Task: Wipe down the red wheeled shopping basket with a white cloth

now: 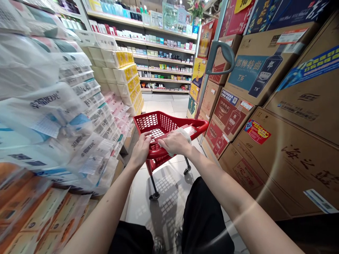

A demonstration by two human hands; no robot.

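A small red plastic shopping cart (165, 122) stands in front of me in the aisle, with a perforated basket and black wheels. No goods show in the part of its basket I can see. My left hand (142, 148) is closed over the near left side of its handle rim. To the right, my right hand (176, 141) grips the same handle, thumb pointing left. Something whitish and translucent (184, 134) lies by the back of that hand; I cannot make out what it is. The undersides of both hands are hidden.
Plastic-wrapped tissue packs (60, 116) are piled on the left, with yellow-and-white packs (127, 77) further on. Stacked cardboard cartons (265, 148) line the right, beside a metal post with a grey handle (220, 58). Product shelves (164, 44) cross the far end of the tiled floor (168, 106).
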